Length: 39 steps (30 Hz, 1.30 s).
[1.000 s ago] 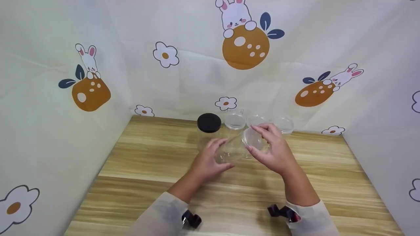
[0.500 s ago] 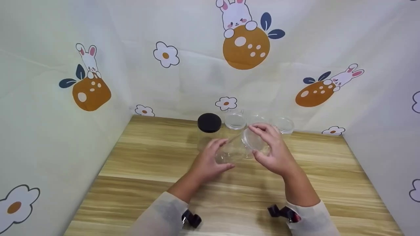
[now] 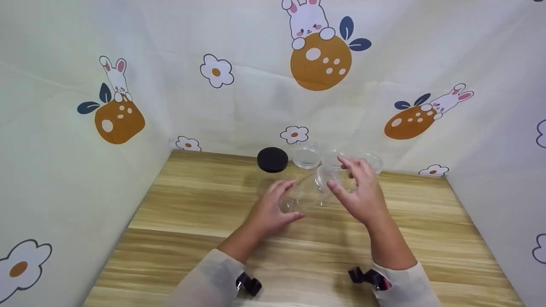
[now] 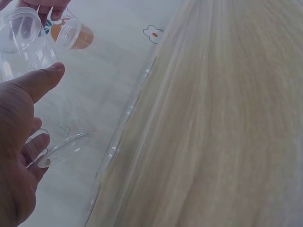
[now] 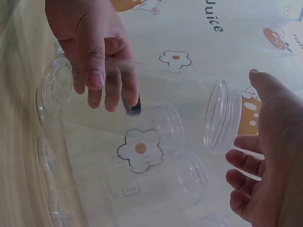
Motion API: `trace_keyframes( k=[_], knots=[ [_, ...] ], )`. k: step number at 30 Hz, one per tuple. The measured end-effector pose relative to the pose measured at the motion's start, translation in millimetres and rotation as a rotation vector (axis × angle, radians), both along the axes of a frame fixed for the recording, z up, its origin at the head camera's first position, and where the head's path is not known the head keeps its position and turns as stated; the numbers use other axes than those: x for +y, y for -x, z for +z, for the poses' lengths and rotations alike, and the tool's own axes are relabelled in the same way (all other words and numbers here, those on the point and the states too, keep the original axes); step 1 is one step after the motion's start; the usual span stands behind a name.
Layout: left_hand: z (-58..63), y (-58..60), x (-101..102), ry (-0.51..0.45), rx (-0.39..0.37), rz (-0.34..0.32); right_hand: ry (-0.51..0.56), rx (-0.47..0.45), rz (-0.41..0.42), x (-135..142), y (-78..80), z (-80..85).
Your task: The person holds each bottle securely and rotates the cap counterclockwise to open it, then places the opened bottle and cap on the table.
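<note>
In the head view my left hand (image 3: 273, 209) grips a clear plastic jar (image 3: 303, 194) near its base. The jar is tilted, with its mouth end up and to the right. A clear screw lid (image 3: 325, 178) sits at that mouth end; the right wrist view shows its ridged rim (image 5: 223, 118). My right hand (image 3: 362, 192) is beside the lid, thumb and fingers spread. In the right wrist view a gap shows between the right-hand fingers (image 5: 244, 161) and the lid. The left thumb (image 4: 45, 81) lies along the jar in the left wrist view.
Along the back wall stands a row of jars: one with a black lid (image 3: 272, 160), then clear ones (image 3: 306, 157), partly behind my right hand. They rest on a wood-grain table (image 3: 192, 204). Printed cloth walls (image 3: 251, 106) enclose the back and sides.
My right hand held the lid's edge earlier and turned around it. Now its fingers have come off and spread, slightly up and right. The left hand and jar have barely moved.
</note>
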<state>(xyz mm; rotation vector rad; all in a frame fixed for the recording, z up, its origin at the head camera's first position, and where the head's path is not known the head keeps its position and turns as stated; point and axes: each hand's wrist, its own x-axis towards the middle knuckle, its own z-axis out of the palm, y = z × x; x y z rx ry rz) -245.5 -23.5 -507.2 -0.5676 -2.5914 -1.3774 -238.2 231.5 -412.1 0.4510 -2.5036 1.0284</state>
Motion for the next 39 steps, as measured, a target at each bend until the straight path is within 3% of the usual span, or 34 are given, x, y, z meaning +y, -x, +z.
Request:
trace_keyframes(
  k=[8, 23, 29, 35, 39],
  knots=[
    [-1.1, 0.8, 0.2, 0.003, 0.022, -0.006, -0.058, -0.082, -0.015, -2.1, 1.3, -1.9],
    [-1.2, 1.1, 0.8, 0.002, 0.029, 0.007, -0.011, 0.017, 0.178, 2.3, -1.3, -1.5],
    [-1.6, 2.2, 0.6, 0.01, 0.036, 0.007, 0.024, 0.031, 0.218, 2.7, -1.8, -2.1],
    [-1.9, 1.7, 0.5, 0.008, 0.017, 0.024, 0.036, 0.031, 0.21, 3.1, -2.2, -1.1],
    [-1.8, 1.6, 0.0, 0.014, 0.022, 0.028, 0.039, -0.004, 0.155, 2.6, -2.3, 1.0]
  ],
)
